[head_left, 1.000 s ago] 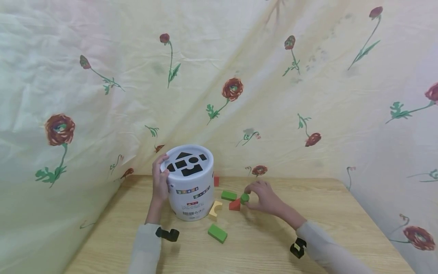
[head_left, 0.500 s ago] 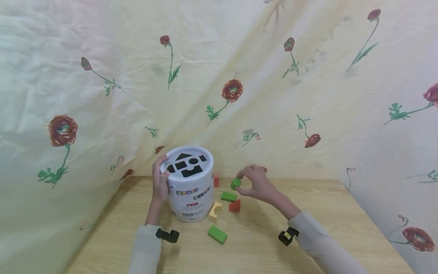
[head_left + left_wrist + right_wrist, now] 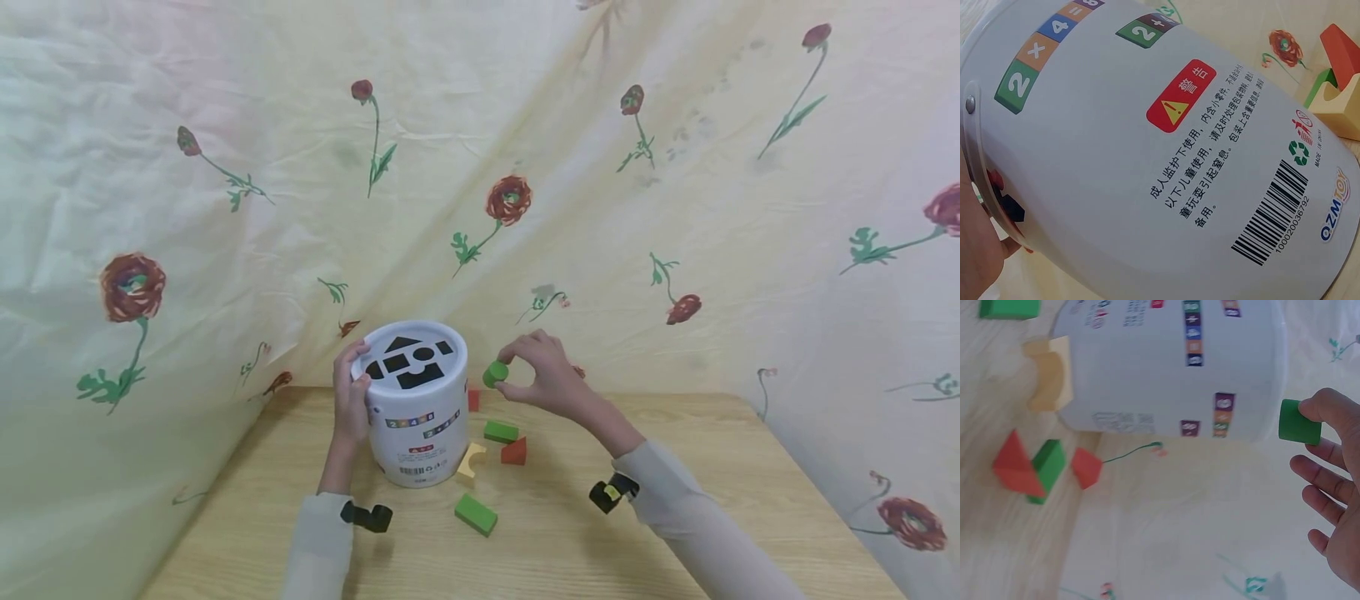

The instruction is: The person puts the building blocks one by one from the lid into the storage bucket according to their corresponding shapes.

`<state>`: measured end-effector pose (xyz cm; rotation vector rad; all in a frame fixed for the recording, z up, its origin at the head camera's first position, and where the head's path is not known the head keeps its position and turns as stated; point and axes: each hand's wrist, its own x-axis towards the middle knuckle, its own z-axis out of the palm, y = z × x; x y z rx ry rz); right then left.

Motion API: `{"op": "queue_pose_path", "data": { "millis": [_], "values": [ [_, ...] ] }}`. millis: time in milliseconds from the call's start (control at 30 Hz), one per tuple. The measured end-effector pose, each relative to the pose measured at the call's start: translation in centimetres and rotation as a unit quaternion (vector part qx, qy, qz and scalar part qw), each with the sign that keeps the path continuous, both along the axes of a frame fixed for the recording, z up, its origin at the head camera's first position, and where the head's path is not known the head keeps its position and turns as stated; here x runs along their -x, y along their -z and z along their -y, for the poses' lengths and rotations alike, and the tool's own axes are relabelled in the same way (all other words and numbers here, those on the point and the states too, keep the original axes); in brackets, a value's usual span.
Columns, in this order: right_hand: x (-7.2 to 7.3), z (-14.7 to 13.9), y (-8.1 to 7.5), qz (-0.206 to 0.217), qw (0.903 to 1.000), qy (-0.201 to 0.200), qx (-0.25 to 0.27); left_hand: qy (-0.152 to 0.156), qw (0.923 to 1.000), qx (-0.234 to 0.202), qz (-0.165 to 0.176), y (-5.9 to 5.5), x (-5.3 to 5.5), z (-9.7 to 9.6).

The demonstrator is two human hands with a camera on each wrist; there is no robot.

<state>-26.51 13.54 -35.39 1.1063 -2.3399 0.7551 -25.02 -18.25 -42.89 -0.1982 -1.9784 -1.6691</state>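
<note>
"Cylinder (image 3: 496, 374) first — where is it?"

"Up in the air just beside the top of the white canister (image 3: 420, 425), touching neither its side nor its lid (image 3: 427, 335). The right hand (image 3: 550, 379) pinches it between thumb and forefinger; the other three fingers stand free of it."

"And the left hand (image 3: 351, 396)?"

"Holding the canister's side, fingers and thumb hooked at the rim. Steadying it, I'd say."

"Which step, then?"

"Transfer, I judge — not yet over the round hole (image 3: 423, 354). Next calls for raising the green piece above the rim, flat end down, squared to that hole."

"Farther out?"

"On the wooden table (image 3: 675, 417): a yellow arch (image 3: 471, 464) by the canister's foot, a red wedge (image 3: 514, 452) near one green bar (image 3: 500, 432), another green bar (image 3: 476, 515) nearer the person, and a red block (image 3: 473, 401) partly hidden."
</note>
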Motion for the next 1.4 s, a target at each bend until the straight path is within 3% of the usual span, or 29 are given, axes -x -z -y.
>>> {"op": "queue_pose_path", "data": {
  "millis": [333, 633, 767, 933, 1167, 1400],
  "values": [
    [0.1, 2.2, -2.9, 0.012, 0.9999, -0.006, 0.004, -0.016, 0.9989, 0.043, -0.005, -0.6, -0.3, 0.9],
    [0.5, 3.8, -4.6, 0.018, 0.9998, -0.007, 0.000, -0.019, 0.9956, 0.080, 0.043, -1.7, -0.8, 2.1],
    [0.6, 4.3, -5.1, 0.030, 0.9995, -0.004, 0.003, -0.019, 0.9951, 0.088, 0.040, -2.2, -1.0, 2.4],
    [1.1, 5.0, -5.7, 0.043, 0.9990, -0.006, 0.010, -0.011, 0.9959, 0.083, 0.033, -2.4, -1.0, 2.6],
    [1.7, 6.3, -5.9, 0.067, 0.9977, -0.002, 0.011, 0.001, 0.9987, 0.036, 0.037, -1.5, -1.0, 2.2],
    [2.1, 7.7, -5.8, 0.065, 0.9977, 0.017, 0.001, -0.013, 0.9998, 0.011, 0.002, -0.6, -0.6, 1.8]
  ]
}}
